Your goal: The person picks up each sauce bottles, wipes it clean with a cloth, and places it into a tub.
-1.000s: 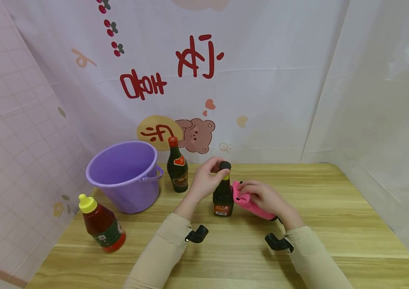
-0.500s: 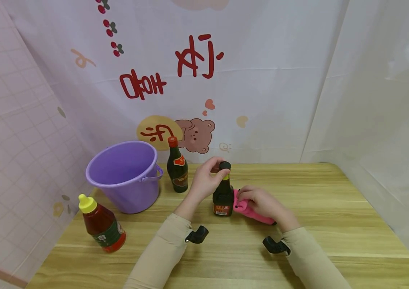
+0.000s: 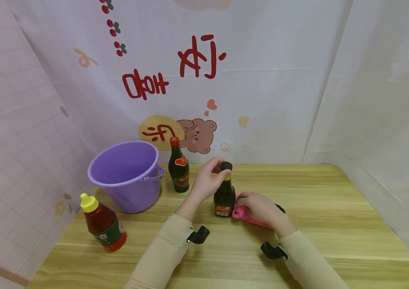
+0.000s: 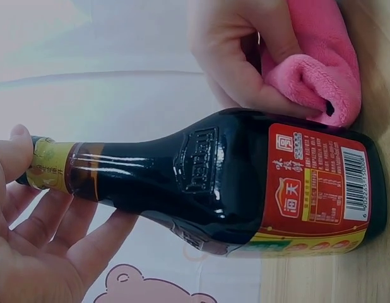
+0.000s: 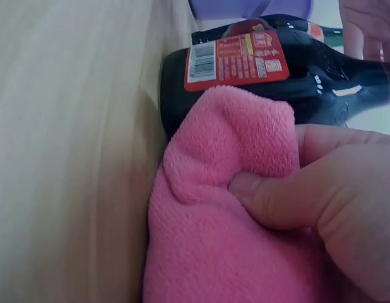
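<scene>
A dark soy sauce bottle (image 3: 224, 196) with a black cap and a red label stands upright on the table. My left hand (image 3: 206, 178) holds it at the neck and cap, thumb on one side and fingers on the other, as the left wrist view shows. My right hand (image 3: 260, 208) pinches a folded pink cloth (image 5: 226, 189) between thumb and fingers. The cloth lies against the bottle's right side, low down beside the label (image 4: 315, 183). In the right wrist view the cloth overlaps the lower part of the bottle.
A purple bucket (image 3: 135, 196) stands at the left rear, with a green bottle with a red cap (image 3: 179, 170) beside it. Nearer on the left is a red sauce bottle with a yellow cap (image 3: 105, 228). A printed curtain (image 3: 269, 112) hangs behind the wooden table (image 3: 327, 241).
My right hand has slid the pink cloth down along the bottle's side, toward its base. My left hand has kept its hold at the neck, and the bottle stays in place.
</scene>
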`<state>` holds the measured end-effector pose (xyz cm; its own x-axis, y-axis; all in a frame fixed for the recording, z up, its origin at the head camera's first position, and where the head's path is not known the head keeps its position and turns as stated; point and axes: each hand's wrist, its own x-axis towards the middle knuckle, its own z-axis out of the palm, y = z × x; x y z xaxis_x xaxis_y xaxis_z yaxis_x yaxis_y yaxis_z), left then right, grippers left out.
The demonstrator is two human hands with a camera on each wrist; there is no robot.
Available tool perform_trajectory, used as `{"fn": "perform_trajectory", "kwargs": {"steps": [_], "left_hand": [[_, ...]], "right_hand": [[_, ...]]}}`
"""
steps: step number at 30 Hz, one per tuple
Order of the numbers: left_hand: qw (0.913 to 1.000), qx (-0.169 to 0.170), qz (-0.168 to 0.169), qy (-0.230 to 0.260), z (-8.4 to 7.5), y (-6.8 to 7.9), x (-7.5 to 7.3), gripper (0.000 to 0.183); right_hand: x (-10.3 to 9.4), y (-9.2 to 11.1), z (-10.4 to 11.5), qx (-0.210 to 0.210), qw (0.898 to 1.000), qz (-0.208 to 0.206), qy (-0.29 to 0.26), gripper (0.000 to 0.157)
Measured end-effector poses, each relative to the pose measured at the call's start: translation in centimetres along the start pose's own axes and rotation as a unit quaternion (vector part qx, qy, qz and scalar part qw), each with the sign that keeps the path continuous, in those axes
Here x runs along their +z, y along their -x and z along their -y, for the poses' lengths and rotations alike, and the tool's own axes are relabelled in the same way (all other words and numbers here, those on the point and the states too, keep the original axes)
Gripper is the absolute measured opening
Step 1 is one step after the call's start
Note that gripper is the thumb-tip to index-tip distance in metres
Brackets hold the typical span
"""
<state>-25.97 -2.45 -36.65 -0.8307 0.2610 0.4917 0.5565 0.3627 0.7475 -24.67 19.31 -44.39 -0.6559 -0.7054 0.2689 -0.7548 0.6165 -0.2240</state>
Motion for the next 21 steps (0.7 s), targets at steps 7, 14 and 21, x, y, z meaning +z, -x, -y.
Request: {"fn": "perform_trajectory", "kwargs": {"steps": [7,14,21], "left_hand": [[1.0,-0.007,0.003,-0.005,-0.1,0.0,0.0,0.025],[0.9999,-0.009,0.005,-0.009,-0.1,0.0,0.0,0.025],[0.9997,-0.02,0.008,-0.01,-0.2,0.1,0.1,0.026]], "right_hand": [[-1.3,1.6,-0.8,-0.003,0.999,-0.043,-0.011,0.04],[-4.0,1.9,-0.8,-0.017,0.984,-0.17,-0.051,0.04],[-5.2,0.2,0.5,-0.004,0.955,-0.275,-0.112,0.04]]}}
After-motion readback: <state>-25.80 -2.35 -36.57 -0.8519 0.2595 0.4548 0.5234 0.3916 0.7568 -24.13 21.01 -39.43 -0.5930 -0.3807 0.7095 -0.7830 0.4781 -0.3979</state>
